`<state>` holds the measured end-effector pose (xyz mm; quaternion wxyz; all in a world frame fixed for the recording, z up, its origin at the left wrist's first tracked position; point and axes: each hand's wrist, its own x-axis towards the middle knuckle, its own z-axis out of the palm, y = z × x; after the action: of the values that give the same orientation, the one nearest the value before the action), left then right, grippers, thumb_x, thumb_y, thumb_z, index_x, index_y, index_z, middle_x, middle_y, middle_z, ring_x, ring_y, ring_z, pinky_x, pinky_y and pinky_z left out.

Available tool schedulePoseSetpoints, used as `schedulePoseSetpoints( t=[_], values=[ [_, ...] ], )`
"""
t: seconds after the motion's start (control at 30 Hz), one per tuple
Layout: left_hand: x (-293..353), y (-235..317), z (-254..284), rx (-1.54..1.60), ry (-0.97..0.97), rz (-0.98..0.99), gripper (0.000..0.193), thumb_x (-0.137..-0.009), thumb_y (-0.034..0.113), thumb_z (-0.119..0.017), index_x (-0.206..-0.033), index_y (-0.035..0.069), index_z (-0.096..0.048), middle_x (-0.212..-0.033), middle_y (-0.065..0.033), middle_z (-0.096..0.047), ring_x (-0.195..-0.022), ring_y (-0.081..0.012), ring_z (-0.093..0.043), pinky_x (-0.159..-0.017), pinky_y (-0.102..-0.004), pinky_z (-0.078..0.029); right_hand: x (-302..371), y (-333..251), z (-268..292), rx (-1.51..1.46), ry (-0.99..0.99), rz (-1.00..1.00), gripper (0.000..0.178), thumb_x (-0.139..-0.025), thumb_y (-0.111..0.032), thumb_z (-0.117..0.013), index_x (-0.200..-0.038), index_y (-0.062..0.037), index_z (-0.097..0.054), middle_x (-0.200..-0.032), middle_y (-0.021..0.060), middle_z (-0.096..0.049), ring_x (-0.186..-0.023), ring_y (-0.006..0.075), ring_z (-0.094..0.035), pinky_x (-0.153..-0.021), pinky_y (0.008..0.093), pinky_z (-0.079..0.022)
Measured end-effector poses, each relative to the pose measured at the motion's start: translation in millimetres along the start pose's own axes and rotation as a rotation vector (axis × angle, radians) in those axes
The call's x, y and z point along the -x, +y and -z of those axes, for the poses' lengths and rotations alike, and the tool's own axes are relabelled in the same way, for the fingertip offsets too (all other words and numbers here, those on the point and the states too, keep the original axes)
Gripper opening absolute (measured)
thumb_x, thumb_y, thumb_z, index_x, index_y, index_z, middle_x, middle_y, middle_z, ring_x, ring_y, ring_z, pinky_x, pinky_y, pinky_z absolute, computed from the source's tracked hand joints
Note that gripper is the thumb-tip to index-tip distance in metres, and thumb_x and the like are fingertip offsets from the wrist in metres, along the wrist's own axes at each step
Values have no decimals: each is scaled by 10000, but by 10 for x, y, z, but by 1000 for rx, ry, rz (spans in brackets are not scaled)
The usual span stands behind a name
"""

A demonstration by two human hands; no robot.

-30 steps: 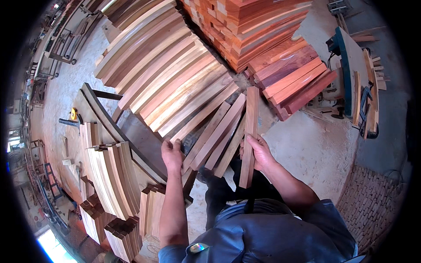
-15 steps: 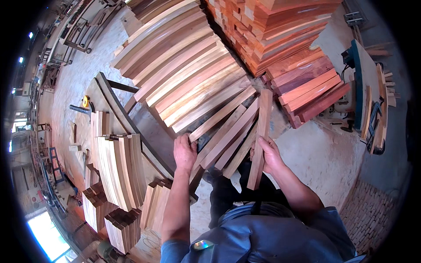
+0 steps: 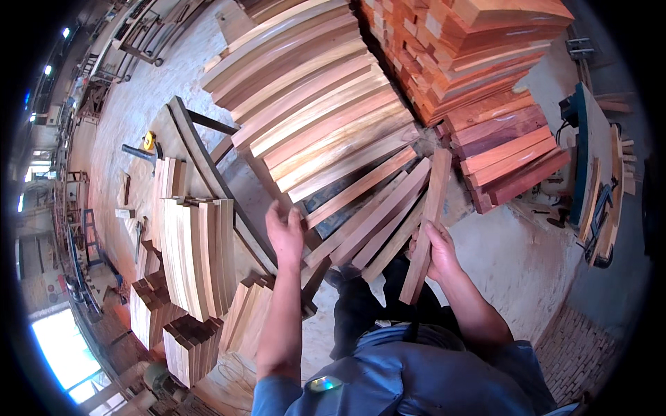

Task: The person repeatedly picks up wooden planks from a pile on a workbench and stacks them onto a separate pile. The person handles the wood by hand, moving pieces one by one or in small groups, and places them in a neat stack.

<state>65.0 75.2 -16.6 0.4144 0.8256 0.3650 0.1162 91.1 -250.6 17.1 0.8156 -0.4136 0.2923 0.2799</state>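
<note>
In my right hand (image 3: 440, 254) I grip a long wooden strip (image 3: 429, 211) near its lower end, thumb on top. It points away from me, its far end close to the reddish stack. My left hand (image 3: 285, 236) has its fingers apart and nothing in it, just left of the near end of a light wooden strip (image 3: 364, 187). Between my hands several more loose strips (image 3: 385, 218) fan out, their near ends toward me. Beyond them lies a large row of pale and pinkish strips (image 3: 333, 132), packed side by side.
A tall stack of reddish wood (image 3: 472, 55) stands at the far right, with a shorter reddish pile (image 3: 510, 149) in front. At left, bundles of upright strips (image 3: 198, 256) stand by a curved dark-edged table (image 3: 201, 156). A yellow tape measure (image 3: 148, 141) lies there. A green-edged board (image 3: 590, 152) stands far right.
My left hand has come off the light strip's near end and its fingers have spread. The right hand still grips its strip. The whole view has shifted slightly.
</note>
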Motion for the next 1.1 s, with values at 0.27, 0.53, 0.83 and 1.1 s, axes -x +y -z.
schedulePoseSetpoints(
  t=[0.27,0.53,0.83,1.1],
  values=[
    [-478,633,47,66,-50,-80,691,-853,125,-718,-1438,-40,-387,-1276,-215,-601,-1152,-301,-602,-987,-373,-471,26,-33,-49,22,-22,10,234,-983,-309,-602,-1095,-124,-511,-842,56,-606,-682,187,-627,-584,362,-535],
    [-339,660,-28,-382,16,-415,712,-763,172,-786,-1364,-22,-458,-1298,-219,-540,-1210,-363,-507,-1053,-439,-404,-17,-1,-23,23,-12,6,238,-976,-315,-614,-1077,-123,-517,-839,59,-607,-676,199,-624,-589,370,-533],
    [-577,1098,-199,-715,-169,-720,711,-687,283,-817,-1284,24,-531,-1269,-157,-537,-1173,-330,-504,-1022,-424,-405,-19,-2,28,4,14,13,241,-969,-310,-625,-1079,-121,-522,-834,57,-607,-676,201,-625,-582,376,-532],
    [-629,1327,-275,-790,-275,-611,472,-692,244,-786,-1046,12,-577,-1085,-176,-574,-1066,-329,-556,-918,-425,-465,-16,-52,45,8,-15,18,260,-965,-311,-628,-1082,-104,-523,-851,61,-599,-704,202,-621,-611,379,-532]
  ],
)
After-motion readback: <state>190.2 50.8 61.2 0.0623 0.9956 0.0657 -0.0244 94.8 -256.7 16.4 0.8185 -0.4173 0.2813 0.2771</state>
